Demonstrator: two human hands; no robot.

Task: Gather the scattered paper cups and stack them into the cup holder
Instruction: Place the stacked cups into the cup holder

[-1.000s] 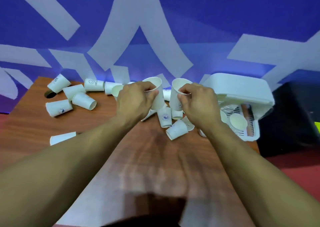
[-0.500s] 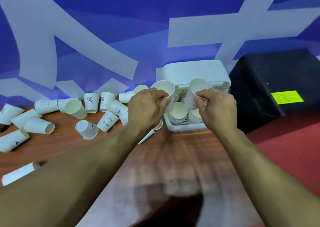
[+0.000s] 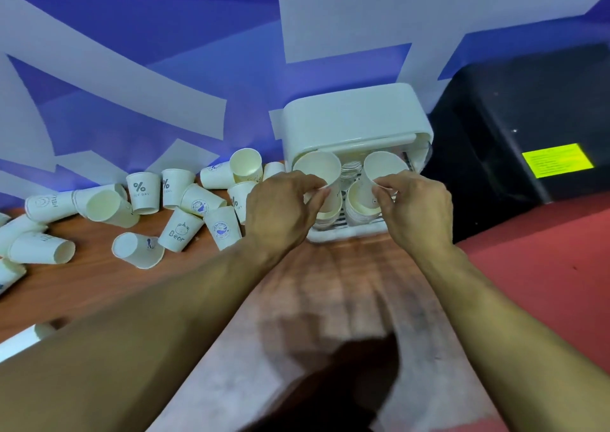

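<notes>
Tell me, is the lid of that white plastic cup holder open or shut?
Open. The white plastic cup holder has its lid raised back, and stacked white paper cups show uncovered in the tray below.

Dim bluish light; table (image 3: 346, 286) blurred near bottom; wide-angle bending at edges; soft focus overall.

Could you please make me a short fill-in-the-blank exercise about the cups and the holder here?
1. The left hand and right hand each pinch a cup by its ____.
2. The loose cups lie on the holder's ____ side.
3. The bear cup reads ____.
Missing: rim; left; Beer.
</notes>
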